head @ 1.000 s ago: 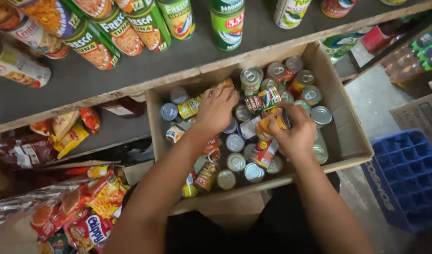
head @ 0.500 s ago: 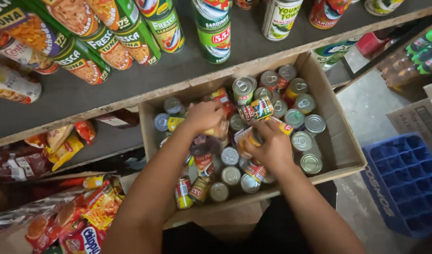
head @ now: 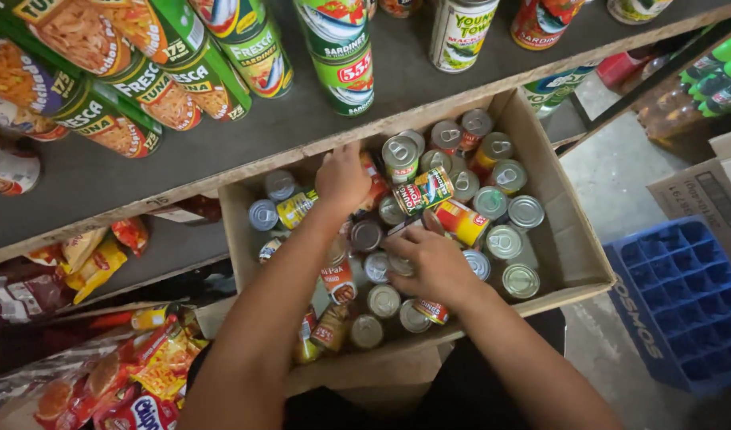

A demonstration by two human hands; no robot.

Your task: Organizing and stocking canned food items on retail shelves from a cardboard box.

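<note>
Our left hand (head: 343, 177) closes around a red-labelled tin at the far wall of the cardboard box (head: 572, 247), while our right hand (head: 429, 267) rests curled over loose tinned fish (head: 493, 243). Several cans already stand on the shelf (head: 222, 151) beyond our hands; most remain boxed, by our reckoning.

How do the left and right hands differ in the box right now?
The left hand reaches to the far wall of the cardboard box, over a can lying on its side; the right hand sits mid-box, lower in frame. The left hand's fingers point away from the person; the right hand's curl leftward onto upright silver-topped cans. Both are bare and palm down among cans.
</note>
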